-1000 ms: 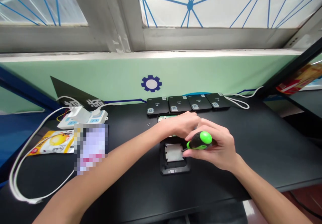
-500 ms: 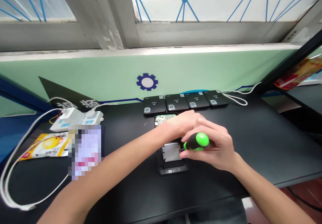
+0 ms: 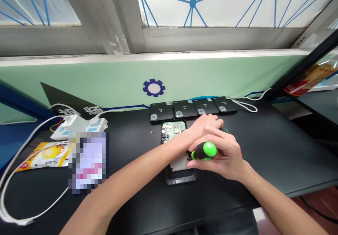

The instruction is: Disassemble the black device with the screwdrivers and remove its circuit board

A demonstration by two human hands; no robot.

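Note:
My right hand (image 3: 225, 154) grips a screwdriver (image 3: 209, 150) with a green and black handle, its shaft pointing left to the edge of a flat silvery plate (image 3: 180, 163). That plate lies in an opened black device case (image 3: 182, 180). Farther back in the casing shows a green circuit board (image 3: 174, 129). My left hand (image 3: 204, 124) reaches across the device, its forearm covering the middle. The left fingers curl down, partly hidden behind my right hand. By their tips shows a bit of a green and dark item (image 3: 225, 130), too covered to name.
Several black boxes (image 3: 161, 111) with stickers stand in a row along the wall. Tiny screws (image 3: 151, 132) lie left of the circuit board. To the left are a white power strip (image 3: 98, 126), cables, a yellow snack packet (image 3: 47, 154) and a blurred-out item (image 3: 89, 163).
My left hand has shifted right, uncovering more of the circuit board, and the green and dark item now shows by its fingers. The right hand keeps its grip on the screwdriver.

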